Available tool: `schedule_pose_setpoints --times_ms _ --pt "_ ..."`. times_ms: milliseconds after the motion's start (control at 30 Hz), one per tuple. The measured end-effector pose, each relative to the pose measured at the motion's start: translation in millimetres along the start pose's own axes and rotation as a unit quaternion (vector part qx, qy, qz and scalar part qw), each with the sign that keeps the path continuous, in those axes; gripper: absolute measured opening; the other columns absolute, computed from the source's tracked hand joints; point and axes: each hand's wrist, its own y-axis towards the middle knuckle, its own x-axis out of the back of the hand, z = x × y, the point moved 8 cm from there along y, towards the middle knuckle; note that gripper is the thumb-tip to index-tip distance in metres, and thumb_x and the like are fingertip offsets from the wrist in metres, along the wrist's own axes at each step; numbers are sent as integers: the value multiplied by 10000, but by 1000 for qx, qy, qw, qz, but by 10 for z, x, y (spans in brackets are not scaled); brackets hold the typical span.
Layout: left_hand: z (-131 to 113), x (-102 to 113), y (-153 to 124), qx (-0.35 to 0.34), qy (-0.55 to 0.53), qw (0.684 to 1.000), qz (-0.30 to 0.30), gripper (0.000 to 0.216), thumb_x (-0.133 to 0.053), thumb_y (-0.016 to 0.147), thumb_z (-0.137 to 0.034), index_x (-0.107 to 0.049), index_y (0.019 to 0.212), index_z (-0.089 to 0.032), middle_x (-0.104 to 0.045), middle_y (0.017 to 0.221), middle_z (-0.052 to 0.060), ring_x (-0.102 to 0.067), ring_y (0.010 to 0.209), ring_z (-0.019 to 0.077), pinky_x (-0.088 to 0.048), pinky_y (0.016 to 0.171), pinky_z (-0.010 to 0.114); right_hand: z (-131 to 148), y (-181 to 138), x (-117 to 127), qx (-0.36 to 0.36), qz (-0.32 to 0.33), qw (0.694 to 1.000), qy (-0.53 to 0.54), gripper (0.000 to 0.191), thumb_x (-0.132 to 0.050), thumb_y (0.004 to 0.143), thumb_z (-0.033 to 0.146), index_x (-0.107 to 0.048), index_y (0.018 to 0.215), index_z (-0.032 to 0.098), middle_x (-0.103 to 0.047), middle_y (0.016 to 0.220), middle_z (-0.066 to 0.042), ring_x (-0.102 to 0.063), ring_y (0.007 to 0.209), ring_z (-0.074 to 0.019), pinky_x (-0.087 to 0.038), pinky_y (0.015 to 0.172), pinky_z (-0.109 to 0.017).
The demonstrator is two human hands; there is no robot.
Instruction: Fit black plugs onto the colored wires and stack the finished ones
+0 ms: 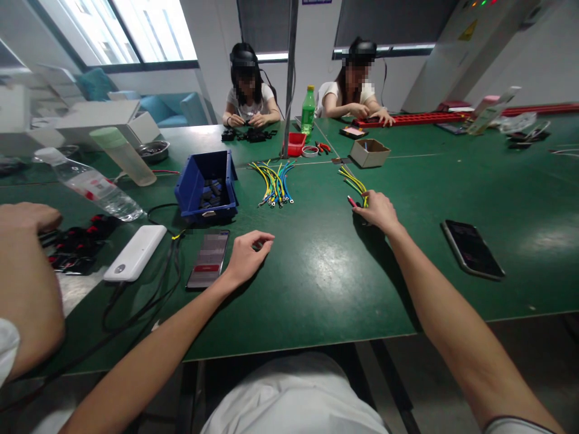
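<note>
One label (91, 188) blurs left of the blue bin (185, 191); rightward, my left hand (248, 256) curls open, my right hand (377, 211) pinches a red stick (351, 201).

A person wears a loose white garment (294, 401), its plain fabric gathered in soft folds and shaded grey in the creases, below the near edge of a green table (312, 313). Farther right below that edge, a pale right sleeve (520, 425) is finished with a thin dark trim. The left forearm (167, 340) and right forearm (443, 295), both slender, cross the table's edge uncovered; beyond it, the left hand (246, 260) and right hand (380, 211) are also bare.
</note>
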Motion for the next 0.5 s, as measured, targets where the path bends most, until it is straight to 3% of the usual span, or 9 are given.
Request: schedule_pose_setpoints --times_ms 200,500 --pt "119 337 146 13 -4 996 -83 193 -616 837 -313 -726 926 -182 -728 876 47 -654 746 165 -514 708 281 59 -22 24 -8 -19 1000 16 487 -612 778 340 -556 1217 136 -609 1096 -183 -594 1020 -318 -466 854 -404" --pt "541 1133 568 57 49 958 -276 269 -552 843 -326 -677 984 -134 -694 838 63 -669 721 162 -524 687 255 116 -29 -3 4 -27 999 34 477 -597 740 243 -586 1192 92 -612 1069 -211 -605 990 -336 -468 845 -415"
